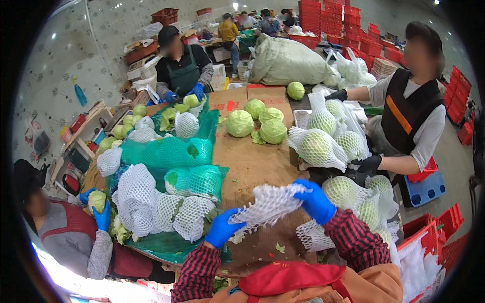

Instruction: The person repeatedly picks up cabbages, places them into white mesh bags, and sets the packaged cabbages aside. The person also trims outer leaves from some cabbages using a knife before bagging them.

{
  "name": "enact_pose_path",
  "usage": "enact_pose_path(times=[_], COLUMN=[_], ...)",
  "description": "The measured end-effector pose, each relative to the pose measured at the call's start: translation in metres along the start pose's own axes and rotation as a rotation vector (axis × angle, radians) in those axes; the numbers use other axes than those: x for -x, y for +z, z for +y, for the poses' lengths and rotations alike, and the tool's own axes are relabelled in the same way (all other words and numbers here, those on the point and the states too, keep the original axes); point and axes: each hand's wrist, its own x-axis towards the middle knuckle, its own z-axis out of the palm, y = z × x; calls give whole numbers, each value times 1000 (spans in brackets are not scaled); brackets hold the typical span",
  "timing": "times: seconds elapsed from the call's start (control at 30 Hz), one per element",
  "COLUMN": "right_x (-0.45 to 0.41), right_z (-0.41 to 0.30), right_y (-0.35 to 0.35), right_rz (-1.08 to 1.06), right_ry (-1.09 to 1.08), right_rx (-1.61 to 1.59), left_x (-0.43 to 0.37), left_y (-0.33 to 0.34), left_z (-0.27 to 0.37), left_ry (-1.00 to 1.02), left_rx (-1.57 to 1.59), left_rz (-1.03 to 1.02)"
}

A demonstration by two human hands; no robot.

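Observation:
A white foam mesh sleeve (267, 206) stretches between my two hands above the cardboard-covered table (261, 166). My left hand (224, 228), in a blue glove, grips one end of it. At the other end my right hand (317, 200), gloved in blue too, holds the sleeve higher up. No cabbage shows inside the netting. Another foam mesh sleeve (313, 235) lies flat below my right forearm. Farther off on the cardboard sit several bare green cabbages, among them one round cabbage (240, 123).
Green plastic bags (166, 154) and sleeved cabbages (136, 200) cover the table's left. Netted cabbages (321, 146) crowd the right, where a co-worker's black-gloved hand (366, 164) rests. Two co-workers handle cabbages at the left. Red crates (428, 227) stand at the lower right.

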Motion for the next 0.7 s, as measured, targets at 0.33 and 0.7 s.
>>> enact_pose_path(times=[0.33,0.7], right_x=[18,53], right_z=[-8,-26], right_y=[15,11], right_rz=[0,-210], right_ry=[307,332], right_rx=[-651,-523], left_x=[42,99], left_y=[-20,-25], left_z=[-2,14], left_ry=[110,47], left_rx=[206,1088], left_rz=[-170,-361])
